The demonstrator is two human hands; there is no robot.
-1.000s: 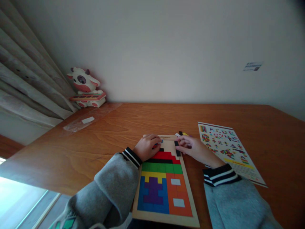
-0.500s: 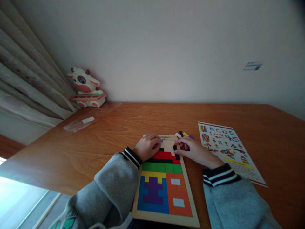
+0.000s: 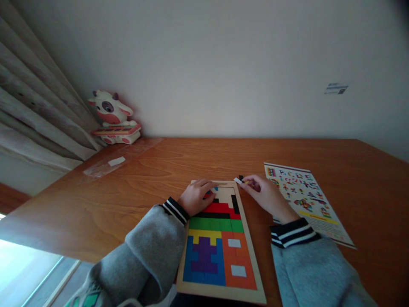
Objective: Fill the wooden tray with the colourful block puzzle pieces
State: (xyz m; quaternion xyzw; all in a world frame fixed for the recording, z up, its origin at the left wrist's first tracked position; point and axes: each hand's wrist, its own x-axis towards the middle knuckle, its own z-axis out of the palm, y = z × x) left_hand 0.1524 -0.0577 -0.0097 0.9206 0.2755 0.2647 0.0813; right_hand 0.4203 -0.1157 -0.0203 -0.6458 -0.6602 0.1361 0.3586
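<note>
A wooden puzzle board point(image 3: 261, 279) with coloured block pieces lies before me. My left hand point(image 3: 197, 197) rests on its upper left part, fingers stretched and thumb apart, partly covering small blue, red and black pieces. Along the right inner edge of the frame sits a black piece point(image 3: 235, 204), beside bare board. My right hand point(image 3: 263, 194) is off the upper right corner, thumb and fingers drawn together over loose pieces. A white piece point(image 3: 237, 181) and another black piece point(image 3: 240, 177) show at its fingertips. Some yellow shows between the fingers; whether it is gripped is unclear.
A printed pattern sheet point(image 3: 306, 194) lies right of the board, partly behind my right hand. A clear plastic wrapper point(image 3: 99, 169) is at the left on the wooden table point(image 3: 198, 155). A toy cow point(image 3: 115, 117) with a keyboard stands by the curtain point(image 3: 35, 94).
My right hand has let go of the black piece, which stays at the board's right edge, and has moved up and right to the loose pieces. My left hand has stayed on the board.
</note>
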